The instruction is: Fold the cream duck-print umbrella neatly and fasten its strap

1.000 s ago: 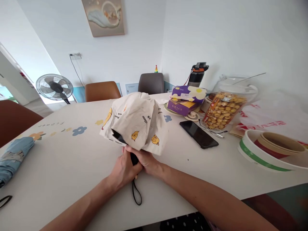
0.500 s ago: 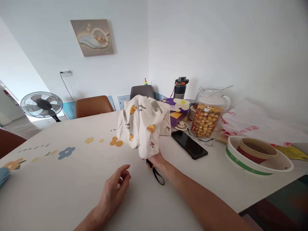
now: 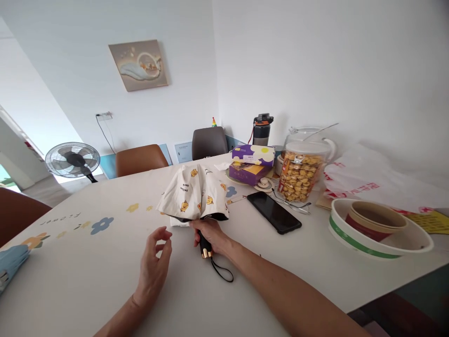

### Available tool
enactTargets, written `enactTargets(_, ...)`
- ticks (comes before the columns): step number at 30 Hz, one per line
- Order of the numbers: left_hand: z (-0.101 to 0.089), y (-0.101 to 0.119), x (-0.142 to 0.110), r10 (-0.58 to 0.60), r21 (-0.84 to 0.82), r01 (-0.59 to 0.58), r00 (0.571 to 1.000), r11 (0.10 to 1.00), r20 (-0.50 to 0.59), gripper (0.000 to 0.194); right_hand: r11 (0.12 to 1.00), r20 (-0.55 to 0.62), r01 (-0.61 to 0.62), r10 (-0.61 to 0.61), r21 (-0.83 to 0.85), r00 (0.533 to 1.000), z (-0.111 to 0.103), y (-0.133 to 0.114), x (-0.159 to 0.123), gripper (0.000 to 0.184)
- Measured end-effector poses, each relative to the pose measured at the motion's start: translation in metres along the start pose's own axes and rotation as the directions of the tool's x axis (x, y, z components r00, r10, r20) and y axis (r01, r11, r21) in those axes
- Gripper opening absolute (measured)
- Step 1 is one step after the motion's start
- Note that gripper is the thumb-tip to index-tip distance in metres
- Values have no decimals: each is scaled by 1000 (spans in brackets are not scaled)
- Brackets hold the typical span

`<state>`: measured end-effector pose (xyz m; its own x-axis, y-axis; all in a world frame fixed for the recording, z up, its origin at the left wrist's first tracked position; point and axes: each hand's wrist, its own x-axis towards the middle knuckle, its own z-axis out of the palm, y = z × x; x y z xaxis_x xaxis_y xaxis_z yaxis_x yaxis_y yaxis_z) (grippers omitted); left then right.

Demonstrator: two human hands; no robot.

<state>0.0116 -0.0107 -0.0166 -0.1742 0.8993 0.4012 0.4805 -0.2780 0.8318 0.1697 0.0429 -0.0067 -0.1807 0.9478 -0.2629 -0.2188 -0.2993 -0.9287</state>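
Note:
A folding umbrella (image 3: 196, 194), white with yellow ducks and lettering, points away from me over the table, its loose canopy partly collapsed. My right hand (image 3: 210, 235) is wrapped round it just below the canopy. The black handle (image 3: 204, 244) with a gold end sticks out toward me, and a black wrist strap (image 3: 223, 274) dangles from it. To the left of the handle, my left hand (image 3: 156, 252) hovers with nothing in it. Its fingers are curled but apart, and they do not touch the umbrella.
Right of the umbrella lie a black phone (image 3: 274, 212) and eyeglasses (image 3: 293, 204). Behind are purple boxes (image 3: 247, 173), a snack jar (image 3: 300, 173) and a dark bottle (image 3: 262, 131). White bowl-like containers (image 3: 365, 248) stand at right. A blue folded item (image 3: 14, 262) lies at the left edge.
The umbrella has come lower and slightly left, and its canopy has swung from flapping loosely to hanging back toward the hand. My left hand has shifted left and up. The view has turned a little.

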Motion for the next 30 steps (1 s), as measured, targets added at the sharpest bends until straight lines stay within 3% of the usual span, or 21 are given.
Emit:
enactTargets(5,6,19,18,245,194,-255,967,947,71,38,1000,-34,-20,20,-20,999,4,0,-1,19)
enactTargets(7,12,24,31,293,226,-303,953,926,77,41,999,-44,-30,29,-31,999,6,0,0,19)
enactTargets(13,32,22,56,198,207,-205,979,957,55,38,998,-25,-48,47,-50,999,9,1,4,16)
enactTargets(18,43,8,53,170,231,-161,985,960,-20,17,998,23,-38,39,-58,999,7,3,7,16)
enactTargets(26,51,9,37,238,238,-184,946,954,-220,10,996,48,-33,37,-82,998,3,3,6,17)
enactTargets(30,47,5,37,272,266,-206,930,942,-246,10,997,22,-17,19,-74,1000,3,3,1,17)
